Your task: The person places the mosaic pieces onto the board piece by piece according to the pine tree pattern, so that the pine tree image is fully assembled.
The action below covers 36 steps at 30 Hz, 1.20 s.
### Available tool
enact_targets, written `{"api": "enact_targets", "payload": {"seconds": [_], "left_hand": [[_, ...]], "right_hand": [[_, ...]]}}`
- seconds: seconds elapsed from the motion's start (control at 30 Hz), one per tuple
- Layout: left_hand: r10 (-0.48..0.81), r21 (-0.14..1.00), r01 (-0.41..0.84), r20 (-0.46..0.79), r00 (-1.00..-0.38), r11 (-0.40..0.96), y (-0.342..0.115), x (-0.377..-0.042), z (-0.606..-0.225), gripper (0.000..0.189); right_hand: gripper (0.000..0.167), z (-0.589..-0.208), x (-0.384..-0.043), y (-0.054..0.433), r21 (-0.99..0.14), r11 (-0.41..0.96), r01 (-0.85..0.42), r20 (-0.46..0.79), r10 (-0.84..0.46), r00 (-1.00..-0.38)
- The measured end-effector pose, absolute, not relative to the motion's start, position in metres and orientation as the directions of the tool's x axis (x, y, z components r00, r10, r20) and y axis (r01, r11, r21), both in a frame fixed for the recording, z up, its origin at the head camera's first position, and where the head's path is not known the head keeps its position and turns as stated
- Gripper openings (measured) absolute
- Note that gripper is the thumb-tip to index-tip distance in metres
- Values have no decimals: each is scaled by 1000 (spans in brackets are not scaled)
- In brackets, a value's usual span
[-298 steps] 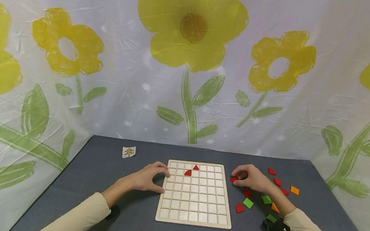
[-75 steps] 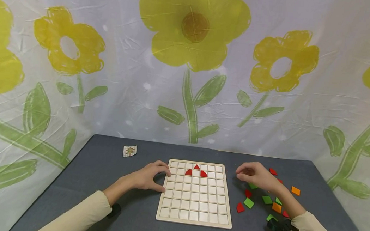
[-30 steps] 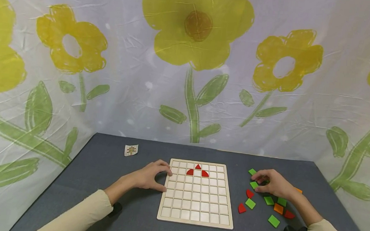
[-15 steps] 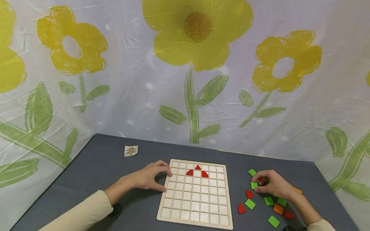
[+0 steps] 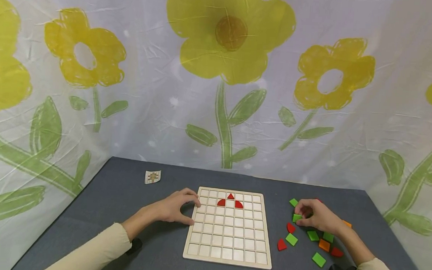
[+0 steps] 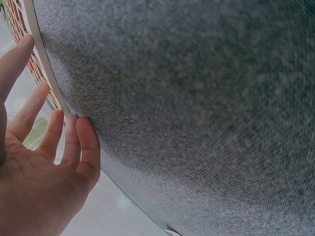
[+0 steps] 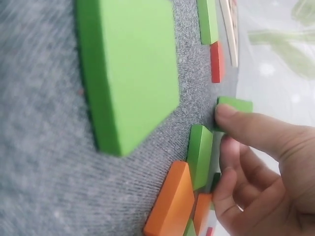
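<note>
Sitting in the gridded board [image 5: 227, 263] are three red pieces [image 5: 221, 203].

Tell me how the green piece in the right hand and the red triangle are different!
The right hand pinches the green piece; nobody touches the red triangle. The green piece is off the board; the red triangle sits in its top row. Both are small.

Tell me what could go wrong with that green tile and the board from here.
The green tile, pinched in the tips of the right hand, might slip. That hand could also nudge the loose red piece nearby. And if the left hand, at the edge of the board, pushes it, the three red pieces on it may shift.
</note>
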<state>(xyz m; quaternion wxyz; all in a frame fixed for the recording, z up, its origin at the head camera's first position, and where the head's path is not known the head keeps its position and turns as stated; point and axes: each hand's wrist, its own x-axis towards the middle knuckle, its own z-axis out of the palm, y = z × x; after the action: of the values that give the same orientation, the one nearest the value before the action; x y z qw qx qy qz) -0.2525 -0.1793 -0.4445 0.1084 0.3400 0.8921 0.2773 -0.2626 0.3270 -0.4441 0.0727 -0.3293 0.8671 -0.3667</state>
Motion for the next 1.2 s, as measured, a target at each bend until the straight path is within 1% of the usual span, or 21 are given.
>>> {"api": "enact_targets", "payload": {"seconds": [0.1,0.23,0.5,0.7,0.9,1.2], "left_hand": [[668,568,550,0,-744,613,-180,-253,-445,43],[668,570,549,1,-744,611,-180,-254,-447,44],[668,573,548,2,-744,609,-181,-254,-447,45],[671,569,553,3,-741,608,-179,-254,-446,44],[670,571,550,0,-742,609,-179,-253,-445,44],[665,568,545,-6,-747,617,-179,-254,-446,44]], "right_hand": [[17,-445,-262,327,-688,484,-541,137,-646,-751],[13,-443,-261,328,-711,446,-543,156,-653,-741],[9,-439,-258,325,-721,469,-509,156,-606,-780],[8,-437,-255,319,-718,465,-518,197,-578,-792],[9,-437,-256,312,-716,452,-532,228,-568,-791],[9,-439,-259,301,-760,435,-482,187,-564,-804]]}}
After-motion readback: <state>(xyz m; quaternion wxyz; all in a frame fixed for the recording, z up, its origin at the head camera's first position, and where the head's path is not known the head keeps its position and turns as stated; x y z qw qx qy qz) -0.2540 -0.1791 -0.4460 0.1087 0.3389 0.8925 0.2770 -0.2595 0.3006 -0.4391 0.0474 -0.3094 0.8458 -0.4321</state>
